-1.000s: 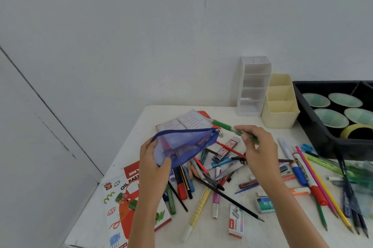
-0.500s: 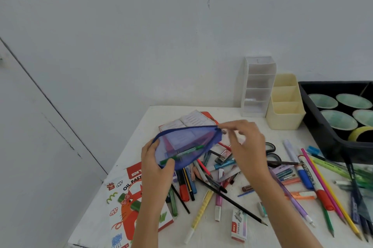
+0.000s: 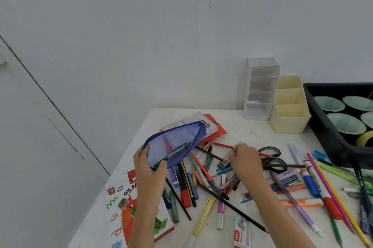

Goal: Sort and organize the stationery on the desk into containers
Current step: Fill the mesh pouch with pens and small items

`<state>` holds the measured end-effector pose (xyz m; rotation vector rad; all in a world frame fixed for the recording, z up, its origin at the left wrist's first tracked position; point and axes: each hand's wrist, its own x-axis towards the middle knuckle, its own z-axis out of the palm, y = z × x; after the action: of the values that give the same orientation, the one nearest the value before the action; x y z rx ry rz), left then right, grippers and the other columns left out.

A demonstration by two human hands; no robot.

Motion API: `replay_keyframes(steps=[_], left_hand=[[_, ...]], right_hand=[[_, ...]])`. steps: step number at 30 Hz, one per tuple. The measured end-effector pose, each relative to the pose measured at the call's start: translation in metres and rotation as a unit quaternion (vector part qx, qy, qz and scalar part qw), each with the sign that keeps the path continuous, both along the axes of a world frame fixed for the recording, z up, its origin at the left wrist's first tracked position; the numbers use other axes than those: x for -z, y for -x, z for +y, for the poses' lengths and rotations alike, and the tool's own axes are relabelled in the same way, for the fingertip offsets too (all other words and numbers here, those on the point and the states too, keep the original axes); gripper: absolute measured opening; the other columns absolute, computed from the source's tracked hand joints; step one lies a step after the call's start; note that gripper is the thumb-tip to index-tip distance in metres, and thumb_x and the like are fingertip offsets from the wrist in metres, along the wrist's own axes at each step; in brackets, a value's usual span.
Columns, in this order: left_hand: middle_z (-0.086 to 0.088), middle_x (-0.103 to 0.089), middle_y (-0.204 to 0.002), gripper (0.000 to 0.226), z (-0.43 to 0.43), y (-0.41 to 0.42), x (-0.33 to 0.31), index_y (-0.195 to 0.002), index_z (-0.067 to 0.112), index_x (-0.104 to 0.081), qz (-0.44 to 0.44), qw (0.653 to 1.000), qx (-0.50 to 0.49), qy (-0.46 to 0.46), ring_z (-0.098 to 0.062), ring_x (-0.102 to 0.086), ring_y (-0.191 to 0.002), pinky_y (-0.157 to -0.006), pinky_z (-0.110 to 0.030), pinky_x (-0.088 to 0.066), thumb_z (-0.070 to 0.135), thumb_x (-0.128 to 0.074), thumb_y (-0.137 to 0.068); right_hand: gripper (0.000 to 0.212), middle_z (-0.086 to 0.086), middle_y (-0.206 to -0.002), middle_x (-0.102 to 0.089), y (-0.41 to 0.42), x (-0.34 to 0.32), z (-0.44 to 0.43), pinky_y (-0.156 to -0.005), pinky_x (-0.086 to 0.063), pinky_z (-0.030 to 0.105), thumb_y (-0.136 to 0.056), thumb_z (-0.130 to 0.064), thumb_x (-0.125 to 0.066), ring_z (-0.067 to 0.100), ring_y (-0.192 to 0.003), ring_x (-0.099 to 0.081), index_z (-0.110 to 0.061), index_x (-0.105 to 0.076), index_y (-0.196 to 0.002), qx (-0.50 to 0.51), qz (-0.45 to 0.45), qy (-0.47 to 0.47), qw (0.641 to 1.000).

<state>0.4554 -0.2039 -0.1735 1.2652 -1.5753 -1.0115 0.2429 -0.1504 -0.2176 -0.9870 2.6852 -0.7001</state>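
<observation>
My left hand (image 3: 148, 169) grips the lower end of a blue mesh pencil pouch (image 3: 175, 142), held open above the desk. A green pen (image 3: 173, 154) lies inside the pouch. My right hand (image 3: 245, 162) is down in the pile of pens and pencils (image 3: 201, 183), its fingertips pinching a small clear lead case (image 3: 227, 159). An empty white tiered organizer (image 3: 260, 88) and a yellow tiered organizer (image 3: 288, 106) stand at the back of the desk.
Black scissors (image 3: 270, 159) lie just right of my right hand. Markers and coloured pencils (image 3: 323, 187) spread to the right. A black tray (image 3: 331, 130) with green bowls and a tape roll sits far right. An oil pastel box (image 3: 131, 207) and a staples box (image 3: 242, 233) lie near the front.
The green pen went from my right hand into the pouch. My right hand then dropped to the pile and took hold of the lead case.
</observation>
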Motion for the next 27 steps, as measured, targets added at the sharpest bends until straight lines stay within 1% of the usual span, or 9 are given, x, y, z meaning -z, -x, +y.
replay_keyframes(steps=[3,5,10,14,17,20,22,24,27], left_hand=[[0.003,-0.031,-0.143,0.059,-0.003,0.002,0.001,-0.142,0.012,-0.034,-0.001,1.000,-0.001,-0.007,-0.007,-0.036,-0.122,-0.090,-0.019,-0.037,0.002,-0.056,-0.089],[0.002,-0.030,-0.143,0.059,-0.006,0.004,0.001,-0.143,0.012,-0.033,-0.005,1.000,-0.002,-0.010,-0.005,-0.035,-0.120,-0.090,-0.018,-0.036,0.002,-0.056,-0.089],[0.002,-0.031,-0.143,0.057,-0.011,0.008,0.002,-0.142,0.012,-0.034,-0.004,1.000,-0.008,-0.011,-0.002,-0.035,-0.116,-0.081,-0.009,-0.037,0.002,-0.055,-0.089],[0.002,-0.032,-0.141,0.057,-0.014,0.009,0.002,-0.141,0.011,-0.036,-0.005,1.000,-0.017,-0.004,-0.001,-0.034,-0.116,-0.062,0.006,-0.036,0.000,-0.056,-0.089],[0.003,-0.033,-0.141,0.056,-0.014,0.006,0.000,-0.141,0.012,-0.037,0.002,1.000,-0.018,0.005,0.000,-0.034,-0.116,-0.063,0.006,-0.036,0.000,-0.055,-0.089],[0.004,-0.033,-0.140,0.056,-0.013,0.001,-0.001,-0.140,0.013,-0.037,0.011,1.000,-0.014,0.010,-0.001,-0.036,-0.117,-0.070,0.001,-0.037,-0.001,-0.054,-0.089],[0.004,-0.034,-0.139,0.056,-0.012,-0.002,0.000,-0.140,0.013,-0.038,0.016,1.000,-0.015,0.014,-0.004,-0.037,-0.119,-0.080,-0.004,-0.037,-0.002,-0.054,-0.088],[0.003,-0.035,-0.140,0.057,-0.010,-0.005,0.001,-0.139,0.013,-0.038,0.017,1.000,-0.016,0.016,-0.008,-0.038,-0.123,-0.092,-0.017,-0.038,-0.003,-0.055,-0.087],[0.003,-0.035,-0.140,0.057,-0.006,-0.006,0.001,-0.139,0.013,-0.039,0.011,1.000,-0.005,0.021,-0.010,-0.038,-0.124,-0.098,-0.025,-0.041,-0.004,-0.054,-0.086]], right_hand=[[0.033,0.011,-0.109,-0.061,-0.006,-0.003,-0.008,-0.083,-0.043,0.035,-0.091,-0.036,-0.054,0.028,-0.102,-0.057,-0.008,-0.054,-0.109,0.017,0.030,-0.045,0.998],[0.045,0.013,-0.113,-0.060,-0.008,-0.003,-0.014,-0.088,-0.041,0.037,-0.087,-0.043,-0.060,0.030,-0.107,-0.054,-0.009,-0.048,-0.114,0.046,0.015,-0.054,0.997],[0.064,0.014,-0.118,-0.061,-0.003,-0.006,-0.025,-0.094,-0.036,0.040,-0.081,-0.038,-0.069,0.033,-0.113,-0.053,-0.009,-0.036,-0.127,0.128,-0.069,-0.015,0.989],[0.083,0.016,-0.126,-0.055,-0.003,-0.006,-0.034,-0.097,-0.036,0.039,-0.083,-0.047,-0.063,0.031,-0.116,-0.051,-0.006,-0.020,-0.142,0.128,-0.039,-0.073,0.988],[0.073,0.016,-0.118,-0.057,-0.004,-0.003,-0.036,-0.090,-0.043,0.038,-0.080,-0.041,-0.067,0.030,-0.108,-0.056,-0.005,-0.029,-0.131,0.133,-0.065,-0.023,0.989],[0.058,0.017,-0.108,-0.059,-0.004,-0.008,-0.029,-0.081,-0.049,0.039,-0.077,-0.035,-0.068,0.031,-0.094,-0.058,-0.001,-0.042,-0.117,0.156,-0.123,0.084,0.977],[0.047,0.016,-0.102,-0.060,-0.005,-0.018,-0.020,-0.070,-0.046,0.032,-0.080,-0.030,-0.068,0.024,-0.081,-0.055,0.000,-0.050,-0.111,0.155,-0.162,0.181,0.958],[0.033,0.008,-0.089,-0.061,-0.007,-0.033,-0.012,-0.057,-0.038,0.021,-0.084,-0.024,-0.066,0.014,-0.069,-0.051,-0.001,-0.058,-0.106,0.126,-0.184,0.271,0.936],[0.015,0.004,-0.080,-0.060,-0.012,-0.055,-0.004,-0.053,-0.036,0.009,-0.089,-0.014,-0.057,0.013,-0.066,-0.051,-0.002,-0.064,-0.095,0.073,-0.209,0.356,0.908]])
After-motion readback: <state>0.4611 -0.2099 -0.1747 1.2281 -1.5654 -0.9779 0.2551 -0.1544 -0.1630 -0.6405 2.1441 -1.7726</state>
